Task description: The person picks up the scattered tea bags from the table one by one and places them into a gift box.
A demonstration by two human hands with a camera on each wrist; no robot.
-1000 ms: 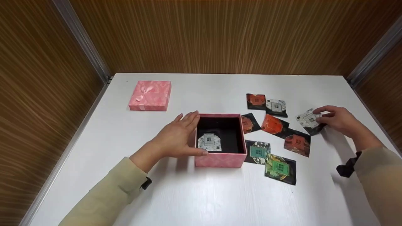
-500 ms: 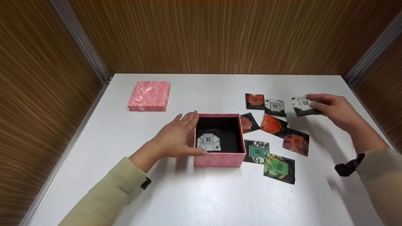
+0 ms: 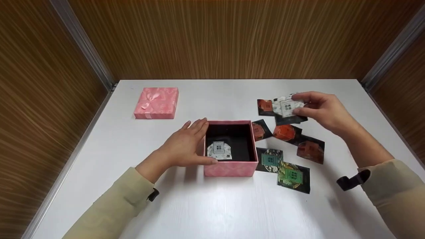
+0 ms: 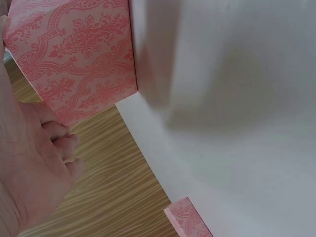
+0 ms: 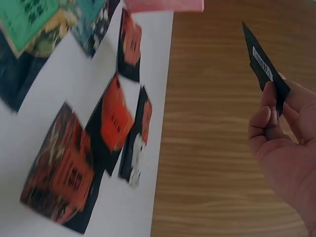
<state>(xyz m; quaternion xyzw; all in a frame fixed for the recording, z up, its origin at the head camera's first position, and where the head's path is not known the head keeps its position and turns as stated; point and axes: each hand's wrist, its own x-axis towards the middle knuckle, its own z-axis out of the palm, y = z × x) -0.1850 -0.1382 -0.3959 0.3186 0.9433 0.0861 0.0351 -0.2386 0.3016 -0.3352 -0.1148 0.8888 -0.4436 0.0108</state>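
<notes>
In the head view my left hand (image 3: pixel 181 146) rests against the left side of an uncovered pink box (image 3: pixel 229 170). Its thumb lies along the front rim and its fingertips reach the back left corner. A white-and-grey sachet (image 3: pixel 218 151) lies flat inside on the black bottom. My right hand (image 3: pixel 323 111) pinches another white-and-black sachet (image 3: pixel 284 108) between thumb and fingers, raised over the ones at the back right. From the right wrist, the dark back of the pinched sachet (image 5: pixel 261 69) shows a barcode. The patterned pink side of the box (image 4: pixel 74 59) fills the left wrist view's upper corner.
Right of the box lie several sachets: a teal one (image 3: pixel 269 160), a green one (image 3: pixel 294 176), and red ones such as this red sachet (image 3: pixel 310 150). A pink lid (image 3: pixel 156 103) with a ribbon bow sits at the back left. Wood-grain panels (image 3: pixel 212 39) enclose the white table.
My right hand has lifted the white-and-black sachet from the right side of the table and carried it left, over the back sachets. The left hand stays at the box.
</notes>
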